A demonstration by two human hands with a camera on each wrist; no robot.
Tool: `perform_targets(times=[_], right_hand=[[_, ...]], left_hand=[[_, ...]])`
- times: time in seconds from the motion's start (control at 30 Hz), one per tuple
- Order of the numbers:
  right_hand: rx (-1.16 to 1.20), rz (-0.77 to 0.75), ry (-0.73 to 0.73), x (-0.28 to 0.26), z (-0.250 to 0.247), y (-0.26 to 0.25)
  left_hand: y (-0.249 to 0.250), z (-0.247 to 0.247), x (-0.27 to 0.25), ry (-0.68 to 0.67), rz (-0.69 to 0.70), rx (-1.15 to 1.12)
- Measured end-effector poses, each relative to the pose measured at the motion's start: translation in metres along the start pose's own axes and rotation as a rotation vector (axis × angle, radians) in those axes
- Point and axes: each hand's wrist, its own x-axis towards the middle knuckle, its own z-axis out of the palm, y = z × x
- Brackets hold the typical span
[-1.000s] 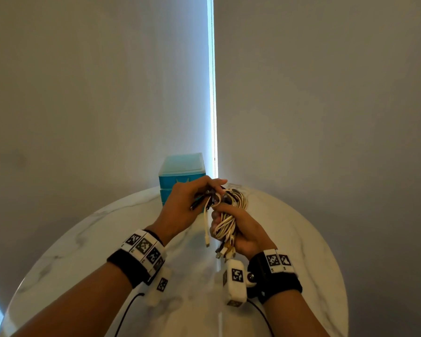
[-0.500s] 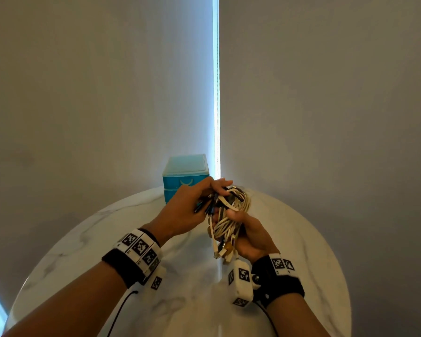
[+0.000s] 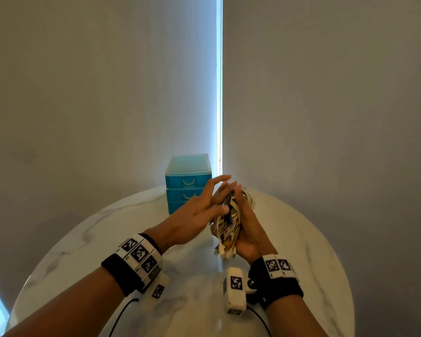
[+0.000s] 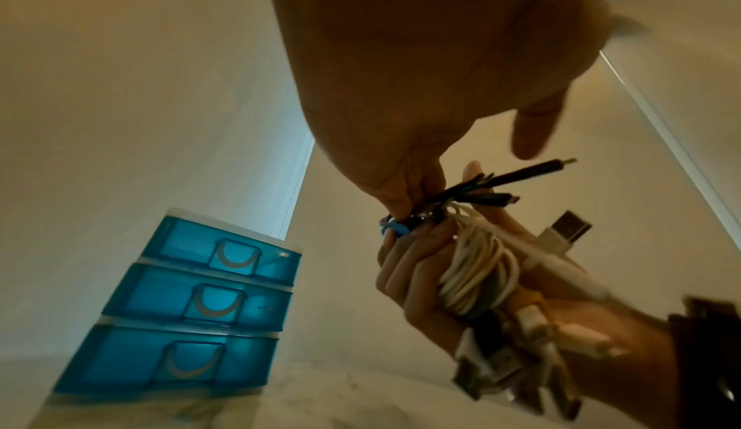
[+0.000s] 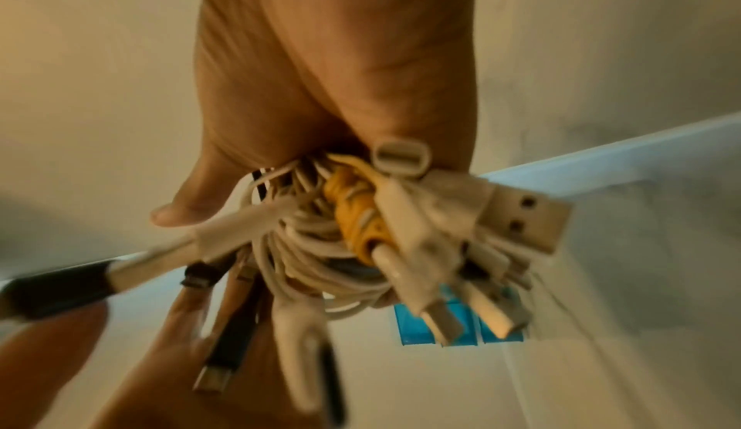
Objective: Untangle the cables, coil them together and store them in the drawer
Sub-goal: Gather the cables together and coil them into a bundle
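A bundle of coiled white cables (image 3: 229, 227) with several black plug ends is held above the marble table (image 3: 102, 242). My right hand (image 3: 249, 231) grips the coil, fingers curled round it (image 4: 417, 277), with USB plugs sticking out below (image 5: 521, 214). My left hand (image 3: 204, 205) lies against the bundle's left side, fingers straight and spread. In the left wrist view its fingertips (image 4: 401, 204) touch the black ends (image 4: 501, 179) beside a blue tie, and the thumb stands apart. The blue three-drawer unit (image 3: 187, 181) stands just behind the hands, all drawers closed (image 4: 200, 303).
The round table sits in a corner between grey walls, with a bright vertical strip of light (image 3: 219, 93) behind the drawer unit. Black wires run from both wrist cameras over the table's near edge (image 3: 122, 317).
My left hand has let go of the black cable ends it was pinching and its fingers have straightened against the bundle. The right hand still holds the coil, now a little higher and nearer the drawers.
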Motion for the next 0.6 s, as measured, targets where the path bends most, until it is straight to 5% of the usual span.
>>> perform_targets(times=[0.1,0.6], right_hand=[[-0.012,-0.065,0.019,0.002,0.001,0.001],[-0.178,-0.130,0.030,0.008,-0.019,0.001]], left_hand=[[0.006,0.002,0.007,0.055,-0.025,-0.117],[0.002,-0.021,0.027,-0.126,-0.038,0.215]])
